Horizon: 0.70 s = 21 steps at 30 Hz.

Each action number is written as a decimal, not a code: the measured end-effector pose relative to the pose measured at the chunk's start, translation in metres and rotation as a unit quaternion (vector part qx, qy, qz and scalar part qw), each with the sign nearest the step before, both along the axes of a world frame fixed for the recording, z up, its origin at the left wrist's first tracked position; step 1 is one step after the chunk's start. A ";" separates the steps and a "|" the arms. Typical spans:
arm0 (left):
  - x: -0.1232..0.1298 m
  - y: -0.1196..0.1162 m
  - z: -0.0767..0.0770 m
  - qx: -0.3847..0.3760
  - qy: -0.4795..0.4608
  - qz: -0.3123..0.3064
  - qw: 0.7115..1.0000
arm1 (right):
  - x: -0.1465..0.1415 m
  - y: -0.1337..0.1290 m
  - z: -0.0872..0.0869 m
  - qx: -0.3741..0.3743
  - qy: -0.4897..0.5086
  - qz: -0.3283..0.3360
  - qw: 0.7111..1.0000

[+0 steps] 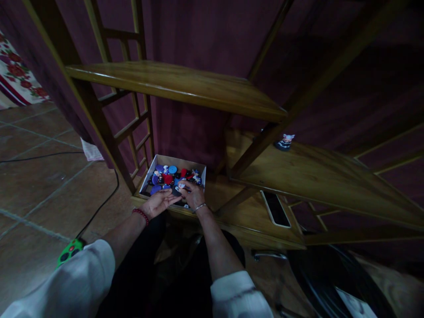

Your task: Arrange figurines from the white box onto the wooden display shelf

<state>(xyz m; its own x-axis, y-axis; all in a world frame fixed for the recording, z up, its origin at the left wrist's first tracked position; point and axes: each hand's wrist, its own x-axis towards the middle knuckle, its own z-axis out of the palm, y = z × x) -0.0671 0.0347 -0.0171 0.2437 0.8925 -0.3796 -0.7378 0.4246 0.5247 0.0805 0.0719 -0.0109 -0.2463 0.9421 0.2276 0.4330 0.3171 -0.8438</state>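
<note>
A small figurine (177, 190) with a whitish top and a dark round base is held by both hands over the near side of an open cardboard box (202, 170). My left hand (158, 203) is turned palm up, its thumb and fingers at the base. From the right, my right hand (194, 194) pinches the figurine near its top. Below and behind the hands, the box contains several small figurines, with blue, red, purple and black parts such as a blue disc (172, 169). The hands hide the box's near right part.
The box stands on the low board (228, 194) of a wooden rack. A shelf (179, 86) juts out above it. Another figurine (284, 142) stands on the right shelf (318, 172). Lower right lies a white-edged phone-like slab (275, 209). A green object (70, 251) and cable rest left.
</note>
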 end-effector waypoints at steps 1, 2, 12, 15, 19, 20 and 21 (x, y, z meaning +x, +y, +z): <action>0.000 0.000 0.000 0.000 0.001 -0.002 1.000 | -0.001 -0.001 0.001 0.000 -0.002 0.002 1.000; -0.001 0.000 0.001 0.001 0.002 -0.005 1.000 | -0.001 -0.001 0.002 0.000 -0.005 0.003 1.000; -0.002 0.000 0.001 0.011 0.009 -0.025 1.000 | -0.001 -0.005 0.007 0.024 -0.042 0.013 0.999; -0.001 -0.001 0.002 0.009 0.010 -0.019 1.000 | 0.000 -0.006 0.007 0.043 -0.067 0.018 0.997; -0.001 -0.003 0.002 0.000 0.018 -0.008 1.000 | -0.001 -0.007 0.008 0.070 -0.107 0.027 0.991; -0.001 -0.003 0.002 -0.002 0.020 -0.007 1.000 | -0.002 -0.007 0.008 0.074 -0.115 0.025 0.990; -0.001 -0.004 0.002 -0.003 0.021 -0.005 1.000 | -0.003 -0.007 0.008 0.078 -0.121 0.024 0.989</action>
